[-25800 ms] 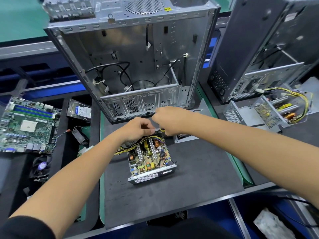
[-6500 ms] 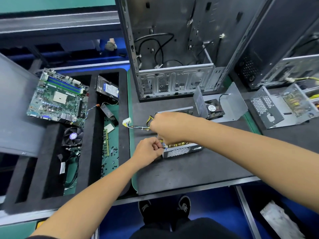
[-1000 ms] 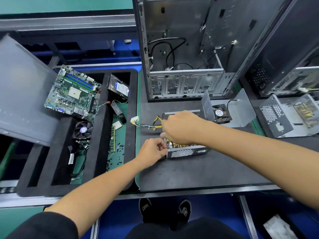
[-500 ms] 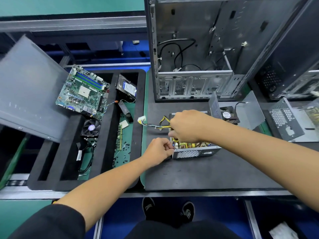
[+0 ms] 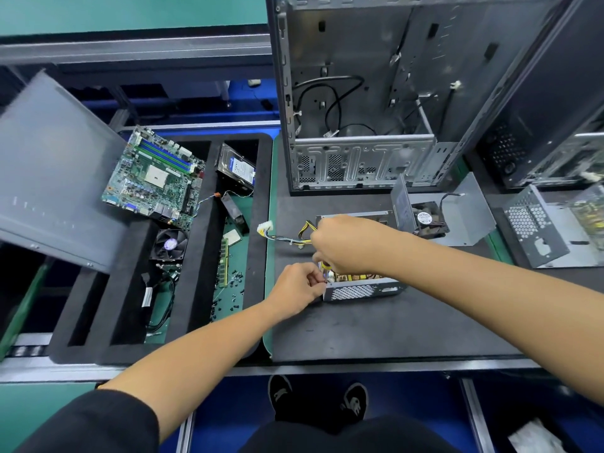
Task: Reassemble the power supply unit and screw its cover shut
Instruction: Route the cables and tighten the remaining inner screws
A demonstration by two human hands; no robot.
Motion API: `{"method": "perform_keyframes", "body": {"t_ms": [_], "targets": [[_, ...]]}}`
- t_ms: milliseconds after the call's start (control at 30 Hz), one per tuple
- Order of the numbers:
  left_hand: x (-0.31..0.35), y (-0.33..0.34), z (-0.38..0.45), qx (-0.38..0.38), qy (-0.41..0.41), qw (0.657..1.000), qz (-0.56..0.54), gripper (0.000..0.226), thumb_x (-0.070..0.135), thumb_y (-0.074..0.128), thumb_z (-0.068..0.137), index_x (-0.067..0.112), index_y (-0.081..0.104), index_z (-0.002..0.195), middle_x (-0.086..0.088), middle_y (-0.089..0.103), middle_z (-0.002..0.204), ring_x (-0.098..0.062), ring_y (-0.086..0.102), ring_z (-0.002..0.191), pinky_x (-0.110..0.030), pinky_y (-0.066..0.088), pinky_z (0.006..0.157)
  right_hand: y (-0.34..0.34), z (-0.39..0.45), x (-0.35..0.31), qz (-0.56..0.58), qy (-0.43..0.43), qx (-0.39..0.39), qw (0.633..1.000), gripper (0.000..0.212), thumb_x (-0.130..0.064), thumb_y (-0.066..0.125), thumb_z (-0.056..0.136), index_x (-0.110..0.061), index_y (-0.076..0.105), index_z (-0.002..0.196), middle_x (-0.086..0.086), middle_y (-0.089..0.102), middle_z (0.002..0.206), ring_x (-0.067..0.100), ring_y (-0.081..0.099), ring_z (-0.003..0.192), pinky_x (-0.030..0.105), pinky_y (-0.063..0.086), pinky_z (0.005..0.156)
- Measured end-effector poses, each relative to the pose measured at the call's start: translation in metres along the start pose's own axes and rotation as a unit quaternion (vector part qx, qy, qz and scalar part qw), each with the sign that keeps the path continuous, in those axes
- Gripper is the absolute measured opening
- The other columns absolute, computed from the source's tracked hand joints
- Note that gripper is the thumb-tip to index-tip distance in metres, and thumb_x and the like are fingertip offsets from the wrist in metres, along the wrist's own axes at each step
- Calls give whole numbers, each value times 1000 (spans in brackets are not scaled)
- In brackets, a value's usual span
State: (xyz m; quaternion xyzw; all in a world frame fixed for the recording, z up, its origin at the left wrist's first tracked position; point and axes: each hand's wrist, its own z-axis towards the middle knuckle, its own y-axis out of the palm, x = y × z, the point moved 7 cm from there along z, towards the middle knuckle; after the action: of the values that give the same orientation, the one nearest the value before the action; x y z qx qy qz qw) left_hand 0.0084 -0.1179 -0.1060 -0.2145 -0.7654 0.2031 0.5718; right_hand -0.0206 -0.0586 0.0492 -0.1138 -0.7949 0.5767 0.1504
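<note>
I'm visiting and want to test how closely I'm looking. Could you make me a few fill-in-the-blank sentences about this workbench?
1. Both hands work at the open power supply, which lies on a dark ____.
2. The green motherboard sits to the ____ of the hard drive.
3. The cover, with its fan, lies ____ the power supply.
4. The case behind the hands stands ____ of boards.

Missing words: mat; left; off (beside); empty

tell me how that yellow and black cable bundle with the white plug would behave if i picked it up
The cable bundle would probably flop and trail, since its loose wires curve over the mat. The white plug at its free end likely dangles. It looks light.
</note>
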Motion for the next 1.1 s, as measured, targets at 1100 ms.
{"method": "perform_keyframes", "body": {"t_ms": [1100], "targets": [[-6,-56,6,-72,-55,992,-82,22,5,61,82,16,57,63,7,63,62,-11,58,49,-19,45,48,-24,41,12,326,62,102,938,39,-45,62,88,-12,50,72,5,54,69,17,44,60,34,34,54]]}}
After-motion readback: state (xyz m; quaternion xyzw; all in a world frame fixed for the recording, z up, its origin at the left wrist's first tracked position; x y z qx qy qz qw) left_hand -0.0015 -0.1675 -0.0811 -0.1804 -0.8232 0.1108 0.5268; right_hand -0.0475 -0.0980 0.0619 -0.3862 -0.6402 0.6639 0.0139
